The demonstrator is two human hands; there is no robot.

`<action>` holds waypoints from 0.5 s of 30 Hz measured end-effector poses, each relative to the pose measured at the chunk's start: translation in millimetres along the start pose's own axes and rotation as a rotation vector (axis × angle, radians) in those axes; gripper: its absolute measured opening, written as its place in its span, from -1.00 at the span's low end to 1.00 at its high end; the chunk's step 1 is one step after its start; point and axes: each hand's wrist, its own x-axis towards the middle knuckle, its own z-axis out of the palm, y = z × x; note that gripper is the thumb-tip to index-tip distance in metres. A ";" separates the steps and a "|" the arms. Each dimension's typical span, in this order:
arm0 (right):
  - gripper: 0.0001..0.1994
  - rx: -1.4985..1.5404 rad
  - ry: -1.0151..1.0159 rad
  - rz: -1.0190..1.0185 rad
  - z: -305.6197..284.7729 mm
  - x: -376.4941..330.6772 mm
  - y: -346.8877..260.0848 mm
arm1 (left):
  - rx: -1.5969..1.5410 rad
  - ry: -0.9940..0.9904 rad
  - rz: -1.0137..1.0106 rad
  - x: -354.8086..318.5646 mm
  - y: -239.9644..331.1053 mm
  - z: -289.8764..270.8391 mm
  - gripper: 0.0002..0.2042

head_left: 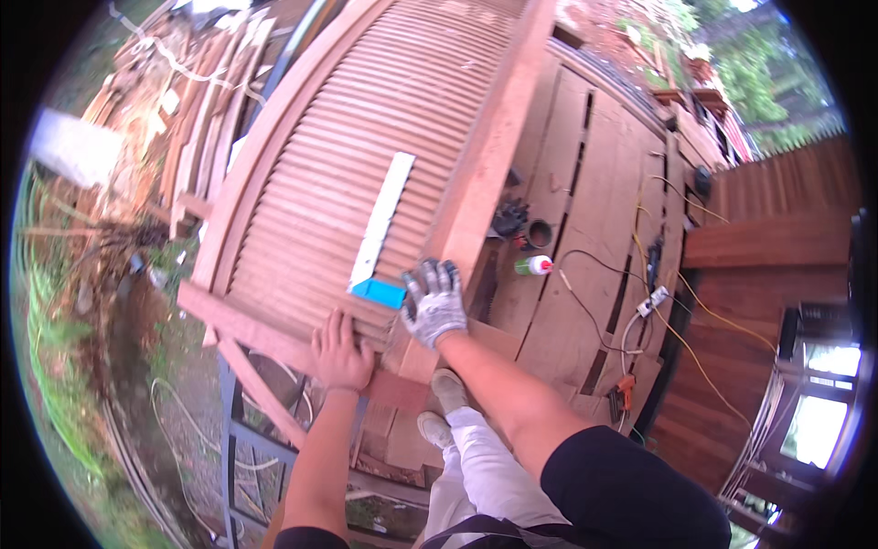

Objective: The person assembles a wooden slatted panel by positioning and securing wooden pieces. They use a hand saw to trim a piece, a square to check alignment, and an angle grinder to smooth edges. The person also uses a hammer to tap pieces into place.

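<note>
A reddish wooden frame (249,331) holds a panel of narrow ribbed slats (315,197) in front of me. My left hand (343,355), bare, lies at the near end of the frame with its fingers stretched toward the slats. On the right side rail's near end rests my right hand (433,306), in a grey and white glove with dark fingertips, fingers spread. Between the hands and just beyond them, a try square lies on the slats. Its blue stock (380,293) is beside the gloved fingers, and its pale blade (382,220) points away from me.
Right of the frame, a plank platform (599,174) with gaps carries a red-capped bottle (534,265), a dark cup (540,233), black gloves (509,218), a white power strip (652,301), cords and an orange power tool (623,395). A blue metal stand (233,439) and stacked lumber (215,91) are at left.
</note>
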 end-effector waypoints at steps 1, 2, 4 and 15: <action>-0.40 0.011 0.004 0.000 1.1 -1.0 5.6 | 0.013 -0.029 0.000 2.6 10.3 -9.2 -0.41; -0.40 0.032 -0.026 0.012 -5.9 -3.0 5.6 | 0.030 -0.044 0.009 3.0 10.8 -6.1 -0.41; -0.40 0.066 -0.037 0.021 -6.3 -3.3 7.6 | 0.029 -0.066 -0.003 5.6 14.5 -9.9 -0.42; -0.37 0.020 -0.124 0.056 -0.3 -4.6 10.7 | -1.016 0.458 0.179 31.9 92.7 -203.0 -0.60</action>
